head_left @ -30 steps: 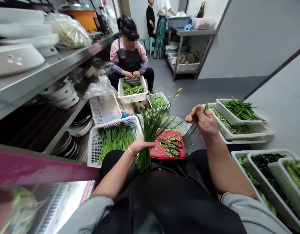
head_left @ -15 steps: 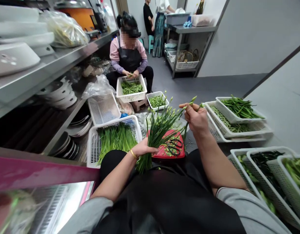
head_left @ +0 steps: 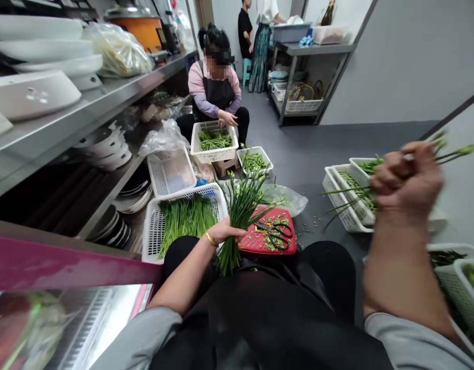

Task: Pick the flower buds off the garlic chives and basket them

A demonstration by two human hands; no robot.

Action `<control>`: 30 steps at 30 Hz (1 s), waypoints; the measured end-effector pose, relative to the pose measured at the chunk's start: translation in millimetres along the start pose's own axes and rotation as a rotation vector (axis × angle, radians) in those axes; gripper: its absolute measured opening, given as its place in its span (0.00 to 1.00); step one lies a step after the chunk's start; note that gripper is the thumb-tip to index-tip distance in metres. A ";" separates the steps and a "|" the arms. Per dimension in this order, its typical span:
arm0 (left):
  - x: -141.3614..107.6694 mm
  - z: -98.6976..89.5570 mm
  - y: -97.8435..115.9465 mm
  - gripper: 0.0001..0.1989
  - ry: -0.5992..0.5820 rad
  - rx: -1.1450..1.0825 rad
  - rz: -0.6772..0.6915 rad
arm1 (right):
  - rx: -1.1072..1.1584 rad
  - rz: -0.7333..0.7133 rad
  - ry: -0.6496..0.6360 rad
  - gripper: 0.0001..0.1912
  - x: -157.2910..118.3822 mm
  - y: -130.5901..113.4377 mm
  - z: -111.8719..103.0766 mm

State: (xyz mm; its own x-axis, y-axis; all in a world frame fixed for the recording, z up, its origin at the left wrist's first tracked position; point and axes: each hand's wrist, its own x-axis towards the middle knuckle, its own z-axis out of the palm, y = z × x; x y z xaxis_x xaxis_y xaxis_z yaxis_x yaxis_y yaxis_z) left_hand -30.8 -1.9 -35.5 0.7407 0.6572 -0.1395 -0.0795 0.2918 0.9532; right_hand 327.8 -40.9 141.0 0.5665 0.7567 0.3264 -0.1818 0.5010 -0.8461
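My left hand (head_left: 224, 232) is closed around a thick bunch of flowering chives (head_left: 242, 200), buds pointing up and away from me, cut ends hanging over my lap. Out to the right and raised, my right hand (head_left: 408, 177) grips a few chive stalks (head_left: 348, 198); their buds stick out past the fist on the right and the stems trail left. Beyond my lap lies a red board (head_left: 256, 244) strewn with small green cuttings. Black-handled scissors (head_left: 279, 236) rest on it, beside the bunch.
A white basket (head_left: 147, 234) of long chives stands to the left. Ahead, a seated co-worker (head_left: 217, 92) has a basket (head_left: 214, 155) of green pods. More vegetable baskets (head_left: 348, 221) stand at right. A steel shelf (head_left: 117, 97) with dishes runs along the left.
My right hand has moved right and up, drawing a few stalks away from the bunch. The left hand keeps its hold. The co-worker's hands have come apart over the basket.
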 end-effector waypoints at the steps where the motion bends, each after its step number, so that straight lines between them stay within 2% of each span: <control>1: 0.6 -0.2 -0.3 0.21 -0.005 0.009 -0.006 | 0.048 0.043 -0.031 0.25 -12.7 13.1 6.8; 4: 0.1 -3.3 -1.7 0.20 -0.012 0.060 -0.024 | 0.107 0.194 -0.136 0.23 -39.6 49.1 16.3; 7: -3.0 -9.9 -2.3 0.23 0.022 0.088 -0.032 | 0.042 0.360 -0.209 0.21 -43.7 67.9 7.6; 9: -5.6 -15.4 -0.3 0.23 0.049 0.067 -0.026 | 0.049 0.410 -0.219 0.20 -37.4 68.3 -1.6; 12: -8.9 -24.4 6.0 0.22 0.085 -0.018 0.011 | 0.019 0.373 -0.267 0.17 -25.7 54.7 -9.2; 15: -9.7 -32.5 11.0 0.20 0.134 -0.099 0.033 | -0.115 0.328 -0.387 0.15 -18.9 43.6 -5.5; 17: -8.0 -36.1 11.4 0.20 0.152 -0.124 0.031 | -0.265 0.382 -0.472 0.14 -15.9 52.1 2.3; 20: -2.4 -37.7 8.0 0.20 0.160 -0.148 0.007 | -0.700 0.545 -0.550 0.11 -10.6 98.1 20.2; 23: 2.9 -37.6 3.9 0.20 0.157 -0.167 -0.003 | -1.291 0.645 -0.661 0.11 -8.8 168.4 41.2; 24: 3.8 -38.1 2.9 0.20 0.153 -0.172 -0.003 | -1.400 0.674 -0.704 0.10 -10.6 191.8 47.1; 27: 3.0 -42.4 1.2 0.20 0.158 -0.196 0.005 | -1.544 0.739 -0.809 0.10 -24.6 250.0 56.5; 30: -1.2 -50.4 0.0 0.21 0.187 -0.232 0.022 | -1.608 0.751 -0.903 0.17 -45.8 286.5 52.7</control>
State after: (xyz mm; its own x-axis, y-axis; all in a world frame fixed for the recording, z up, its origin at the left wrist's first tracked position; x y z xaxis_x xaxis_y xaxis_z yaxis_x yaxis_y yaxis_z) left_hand -65.3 32.4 -48.9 0.6030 0.7756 -0.1867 -0.2608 0.4129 0.8726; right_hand 207.4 90.1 -94.2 0.1442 0.8106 -0.5676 0.9048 -0.3403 -0.2562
